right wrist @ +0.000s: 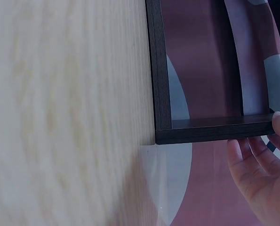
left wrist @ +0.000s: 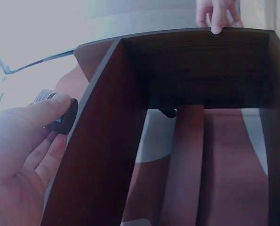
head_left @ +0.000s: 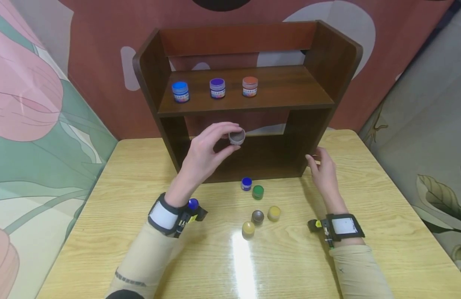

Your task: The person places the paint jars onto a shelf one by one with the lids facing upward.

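Three paint jars stand upright on the upper board of the dark brown wooden shelf unit, at the upper centre of the head view: the bright blue jar on the left, the purple jar in the middle and the orange-red jar on the right, all set apart. At the centre of that frame the left hand pinches the grey-brown paint jar between thumb and fingertips, in front of the lower compartment and above the table. At the left of the left wrist view the same jar sits in the grip with its dark end pointing right, close to a board edge.

At the right of the head view the right hand holds the front edge of the right side panel; in the right wrist view its bent fingers lie against the outer face and the thumb rests over the edge.

Below the shelf unit, in the lower middle of the frame, five jars are grouped: the dark blue jar near the green jar, then the yellow jar, the grey jar and the pale yellow jar. Another blue jar shows beside the left wrist strap, partly hidden.
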Action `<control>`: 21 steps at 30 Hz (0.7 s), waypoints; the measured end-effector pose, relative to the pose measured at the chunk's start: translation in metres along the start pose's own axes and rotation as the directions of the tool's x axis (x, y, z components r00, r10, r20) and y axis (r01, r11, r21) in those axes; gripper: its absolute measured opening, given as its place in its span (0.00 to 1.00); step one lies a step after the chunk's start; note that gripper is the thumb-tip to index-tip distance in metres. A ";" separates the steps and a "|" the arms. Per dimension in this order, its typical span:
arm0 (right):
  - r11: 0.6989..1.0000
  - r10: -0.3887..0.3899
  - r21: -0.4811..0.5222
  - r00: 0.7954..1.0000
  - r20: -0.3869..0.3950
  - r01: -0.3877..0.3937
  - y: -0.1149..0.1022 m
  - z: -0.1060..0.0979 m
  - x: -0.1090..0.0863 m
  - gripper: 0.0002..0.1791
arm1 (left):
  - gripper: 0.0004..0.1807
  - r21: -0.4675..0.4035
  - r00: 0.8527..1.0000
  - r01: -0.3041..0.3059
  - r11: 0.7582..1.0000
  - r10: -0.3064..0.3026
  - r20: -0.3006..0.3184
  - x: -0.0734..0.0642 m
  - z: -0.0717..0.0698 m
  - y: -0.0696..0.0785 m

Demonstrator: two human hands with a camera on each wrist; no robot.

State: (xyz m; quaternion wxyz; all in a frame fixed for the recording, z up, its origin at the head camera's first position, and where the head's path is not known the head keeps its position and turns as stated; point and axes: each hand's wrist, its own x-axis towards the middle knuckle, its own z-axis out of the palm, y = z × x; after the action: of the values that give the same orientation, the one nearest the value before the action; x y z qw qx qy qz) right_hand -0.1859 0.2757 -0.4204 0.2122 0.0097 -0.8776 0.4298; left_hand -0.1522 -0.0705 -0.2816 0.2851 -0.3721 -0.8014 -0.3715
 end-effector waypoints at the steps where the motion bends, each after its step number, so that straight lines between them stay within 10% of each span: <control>1: 1.000 0.000 0.001 1.000 0.000 0.000 0.000 0.000 0.000 0.21 | 0.23 -0.005 1.000 -0.005 1.000 0.005 -0.003 0.003 -0.001 0.000; 21: 1.000 0.009 0.004 0.999 0.030 -0.010 0.001 -0.002 -0.001 0.24 | 0.23 -0.018 1.000 -0.022 1.000 0.022 0.008 0.039 0.006 0.007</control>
State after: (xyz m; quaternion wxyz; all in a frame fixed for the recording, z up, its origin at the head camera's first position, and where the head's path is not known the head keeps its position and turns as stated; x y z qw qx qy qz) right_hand -0.1847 0.2781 -0.4200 0.1968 0.0124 -0.8798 0.4325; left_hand -0.1696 -0.0476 -0.2542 0.2825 -0.3850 -0.7952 -0.3737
